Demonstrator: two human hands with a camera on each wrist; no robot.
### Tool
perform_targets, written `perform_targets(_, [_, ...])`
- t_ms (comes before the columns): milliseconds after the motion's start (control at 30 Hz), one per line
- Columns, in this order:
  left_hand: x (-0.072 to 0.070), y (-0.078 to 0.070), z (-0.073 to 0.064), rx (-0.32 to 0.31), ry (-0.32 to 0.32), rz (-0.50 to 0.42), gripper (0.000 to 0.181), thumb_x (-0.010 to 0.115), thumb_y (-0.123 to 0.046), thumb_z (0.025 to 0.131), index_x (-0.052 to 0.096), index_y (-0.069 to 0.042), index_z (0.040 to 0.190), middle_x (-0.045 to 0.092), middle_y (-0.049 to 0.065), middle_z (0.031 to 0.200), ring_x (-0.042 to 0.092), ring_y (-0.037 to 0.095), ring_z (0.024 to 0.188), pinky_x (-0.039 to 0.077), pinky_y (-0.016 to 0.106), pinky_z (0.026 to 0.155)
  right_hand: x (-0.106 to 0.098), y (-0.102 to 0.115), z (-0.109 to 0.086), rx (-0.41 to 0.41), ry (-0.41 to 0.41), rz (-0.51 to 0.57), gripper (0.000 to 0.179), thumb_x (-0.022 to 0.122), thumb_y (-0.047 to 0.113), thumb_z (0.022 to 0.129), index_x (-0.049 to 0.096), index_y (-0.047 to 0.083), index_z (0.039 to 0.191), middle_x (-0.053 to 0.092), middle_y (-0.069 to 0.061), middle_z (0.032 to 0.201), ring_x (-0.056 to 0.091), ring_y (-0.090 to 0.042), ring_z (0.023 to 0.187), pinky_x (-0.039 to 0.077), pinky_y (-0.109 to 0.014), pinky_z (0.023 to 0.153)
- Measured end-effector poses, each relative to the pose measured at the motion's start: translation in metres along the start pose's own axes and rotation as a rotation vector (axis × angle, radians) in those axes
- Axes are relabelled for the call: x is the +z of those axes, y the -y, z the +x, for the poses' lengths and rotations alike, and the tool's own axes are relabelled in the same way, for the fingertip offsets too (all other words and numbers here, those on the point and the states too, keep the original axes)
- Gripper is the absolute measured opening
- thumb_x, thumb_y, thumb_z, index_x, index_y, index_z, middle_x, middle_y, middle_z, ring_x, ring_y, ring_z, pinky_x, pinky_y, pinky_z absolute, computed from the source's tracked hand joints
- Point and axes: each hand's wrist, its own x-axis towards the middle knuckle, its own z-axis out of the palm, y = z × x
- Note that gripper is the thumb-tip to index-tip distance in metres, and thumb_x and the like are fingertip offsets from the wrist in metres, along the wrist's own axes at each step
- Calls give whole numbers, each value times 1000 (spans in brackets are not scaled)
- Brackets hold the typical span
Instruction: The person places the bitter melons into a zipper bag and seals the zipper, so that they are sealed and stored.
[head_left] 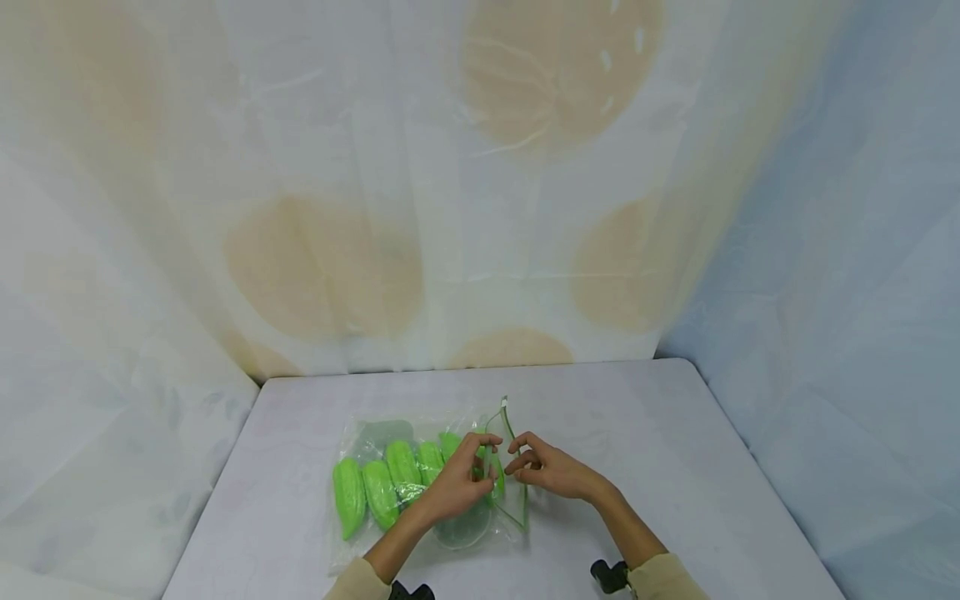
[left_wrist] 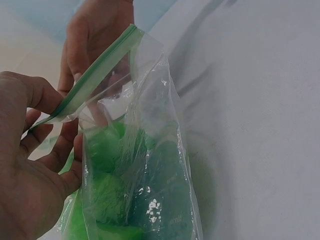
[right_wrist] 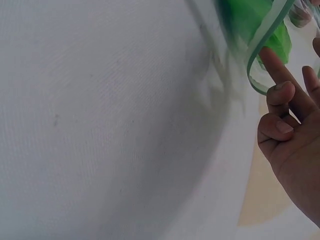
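Note:
A clear zip bag (head_left: pixel 461 531) lies on the table with its mouth toward the right. Several long, bumpy bright-green pieces (head_left: pixel 349 498), shaped like gourds, show in a row through the plastic. My left hand (head_left: pixel 457 483) is at the bag's mouth; in the left wrist view its fingers bend around the green zip strip (left_wrist: pixel 102 70) and pinch it. On the other side of the mouth is my right hand (head_left: pixel 553 469), its fingers loosely bent. One extended finger (right_wrist: pixel 276 67) of it reaches the strip in the right wrist view. The mouth stands apart as a loop between the hands.
A white-covered table (head_left: pixel 637 417) carries the bag. Patterned curtains (head_left: pixel 337 275) stand behind it and along both sides. Both wrists wear black camera mounts (head_left: pixel 609 577) near beige sleeves.

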Motion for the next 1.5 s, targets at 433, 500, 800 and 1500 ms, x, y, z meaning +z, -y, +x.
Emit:
perform_targets(433, [0, 1, 0, 11, 4, -6, 57, 62, -3, 92, 44, -18, 144, 47, 14, 136, 59, 16, 96, 53, 27, 73, 0, -1, 1, -12, 1, 7, 35, 55, 19, 102, 44, 8, 133, 68, -16, 124, 63, -28, 115, 48, -44, 85])
perform_targets(500, [0, 1, 0, 17, 7, -7, 55, 62, -4, 93, 44, -14, 144, 47, 15, 136, 59, 17, 97, 53, 27, 73, 0, -2, 1, -16, -6, -2, 36, 56, 19, 102, 44, 7, 134, 68, -16, 124, 62, -29, 114, 48, -44, 84])
perform_targets(800, [0, 3, 0, 15, 38, 8, 52, 62, -11, 97, 43, -9, 145, 48, 13, 138, 59, 13, 96, 53, 27, 74, -4, -2, 0, -35, -76, -85, 38, 60, 20, 99, 49, 6, 132, 64, -12, 121, 60, -26, 99, 47, -38, 74])
perform_targets(1500, [-12, -7, 9, -46, 66, -26, 52, 58, -8, 98, 41, -4, 146, 55, 19, 132, 65, 18, 102, 55, 29, 80, -14, -6, 13, -23, -250, -121, 33, 62, 22, 99, 55, 12, 130, 65, -9, 114, 58, -24, 90, 46, -35, 72])
